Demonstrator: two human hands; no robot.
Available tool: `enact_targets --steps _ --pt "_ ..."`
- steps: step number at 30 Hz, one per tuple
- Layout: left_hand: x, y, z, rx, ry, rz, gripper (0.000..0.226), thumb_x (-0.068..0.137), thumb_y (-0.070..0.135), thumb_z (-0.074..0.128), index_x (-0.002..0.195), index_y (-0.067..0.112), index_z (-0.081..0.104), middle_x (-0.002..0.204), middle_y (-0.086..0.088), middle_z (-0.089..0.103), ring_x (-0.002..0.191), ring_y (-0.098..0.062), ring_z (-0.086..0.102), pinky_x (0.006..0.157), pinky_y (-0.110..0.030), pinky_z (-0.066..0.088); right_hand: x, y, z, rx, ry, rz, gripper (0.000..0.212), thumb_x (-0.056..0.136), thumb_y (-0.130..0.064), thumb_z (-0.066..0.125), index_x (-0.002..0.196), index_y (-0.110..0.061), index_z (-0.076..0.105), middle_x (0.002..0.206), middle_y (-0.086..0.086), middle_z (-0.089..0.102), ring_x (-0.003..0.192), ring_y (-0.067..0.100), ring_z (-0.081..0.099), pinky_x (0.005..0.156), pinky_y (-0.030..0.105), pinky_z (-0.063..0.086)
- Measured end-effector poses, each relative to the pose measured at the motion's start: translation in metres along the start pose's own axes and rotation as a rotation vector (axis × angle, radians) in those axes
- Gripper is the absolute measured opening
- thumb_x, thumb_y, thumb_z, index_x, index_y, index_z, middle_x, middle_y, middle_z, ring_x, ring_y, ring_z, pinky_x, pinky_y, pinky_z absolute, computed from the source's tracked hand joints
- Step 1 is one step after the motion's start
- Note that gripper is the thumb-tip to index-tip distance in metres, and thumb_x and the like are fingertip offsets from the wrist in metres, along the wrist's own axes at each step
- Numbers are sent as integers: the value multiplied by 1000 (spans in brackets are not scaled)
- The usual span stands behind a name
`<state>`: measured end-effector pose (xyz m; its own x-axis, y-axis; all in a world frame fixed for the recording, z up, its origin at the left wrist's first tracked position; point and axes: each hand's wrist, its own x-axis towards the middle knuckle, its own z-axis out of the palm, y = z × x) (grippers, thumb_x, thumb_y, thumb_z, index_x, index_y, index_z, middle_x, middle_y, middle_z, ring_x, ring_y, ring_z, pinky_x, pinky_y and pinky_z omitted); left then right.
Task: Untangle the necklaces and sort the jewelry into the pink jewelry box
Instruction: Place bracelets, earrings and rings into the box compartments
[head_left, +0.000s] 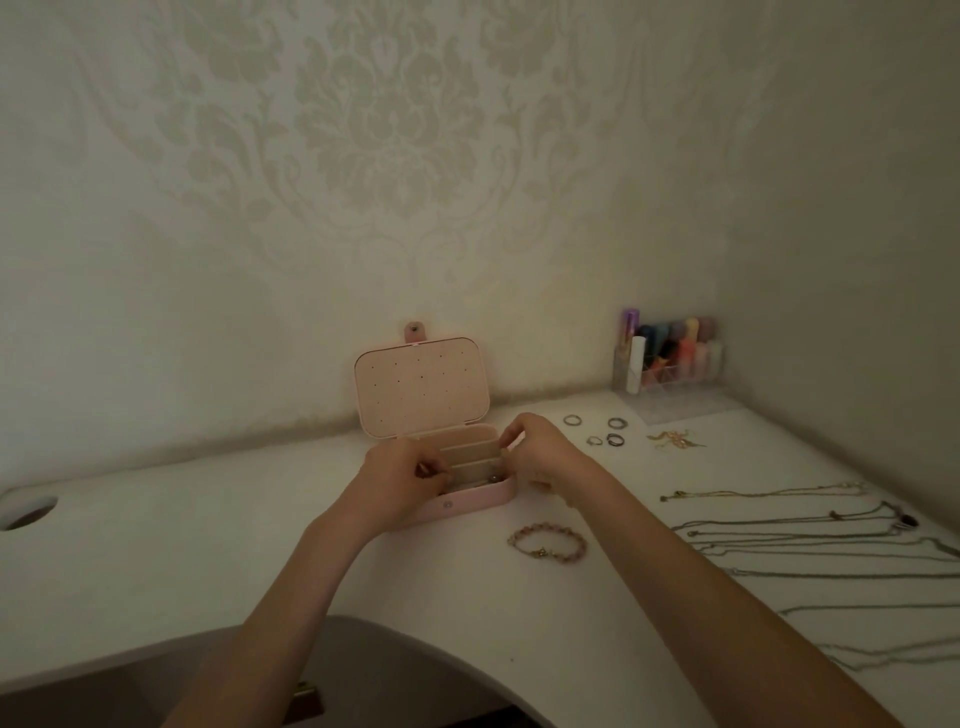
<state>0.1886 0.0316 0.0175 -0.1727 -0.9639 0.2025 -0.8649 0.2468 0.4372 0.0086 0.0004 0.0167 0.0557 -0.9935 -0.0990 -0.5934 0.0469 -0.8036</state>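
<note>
**A:** Centre of the frame, on the white bench (156, 561): pink jewelry box (467, 501), lid flipped up against the wall. Left hand (402, 480) over its left end, fingers curled in, maybe pinching something tiny, too blurry to call. Right hand (540, 457) at the right end, fingers curled around the rim. Something small and round already sitting in the front compartment.

**B:** And the rest?

**A:** Right side of the frame: necklaces (810, 540) laid out in long separate lines, looking untangled already. Rings (597, 431) just right of the box, a small gold tangle (675, 440) further right, beaded bracelet (548, 540) below the box.

**B:** Handling tips?

**A:** Guessing here, but: chains featherweight, limp, happy to re-knot. Best pinched near the clasp or pendant, lifted slowly, coiled into one slot each. Rings hard, slick, prone to rolling, so pinch across the band. Bracelet probably stretchy, fine to scoop whole. Box looks light enough to skid, so worth bracing with one hand.
</note>
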Motion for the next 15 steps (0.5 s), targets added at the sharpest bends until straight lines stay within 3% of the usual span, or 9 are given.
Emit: enact_targets --steps 2,4,6,11,13,15 --pt "-1 11 1 0 43 46 15 83 26 67 69 31 65 66 13 61 69 -2 59 68 -22 44 -6 3 -10 62 25 -54 14 87 -19 65 87 -17 51 75 -4 48 58 7 41 45 18 28" --pt "-2 29 5 -72 59 132 15 84 21 65 70 28 63 61 16 56 64 8 55 58 -10 36 -14 9 -25 82 40 -60 17 90 -28 63 95 -15 52 76 -2 51 55 8 42 43 19 29" --pt "4 45 15 -168 35 211 15 84 14 65 71 22 66 64 14 58 64 5 54 60 -11 34 -21 17 -48 68 54 -35 19 93 -32 57 99 -14 54 77 0 57 54 9 44 40 19 31" --pt "26 82 52 -206 27 279 11 87 20 64 91 15 74 88 5 67 79 -9 59 74 -23 44 -35 67 -118 -83 207 23 15 95 -24 55 91 -13 64 74 1 64 56 10 54 38 14 35" --pt "31 103 64 -225 22 326 12 88 20 64 92 15 74 87 7 64 81 -9 56 78 -25 43 -42 96 -146 -124 317 56 13 93 -20 57 89 -11 64 78 6 65 58 12 55 45 17 40" --pt "39 121 78 -258 8 362 12 88 22 63 93 17 73 88 9 63 82 -6 54 79 -25 43 -50 126 -173 -211 494 68 11 92 -15 59 94 -5 66 87 11 66 70 20 58 62 24 44"
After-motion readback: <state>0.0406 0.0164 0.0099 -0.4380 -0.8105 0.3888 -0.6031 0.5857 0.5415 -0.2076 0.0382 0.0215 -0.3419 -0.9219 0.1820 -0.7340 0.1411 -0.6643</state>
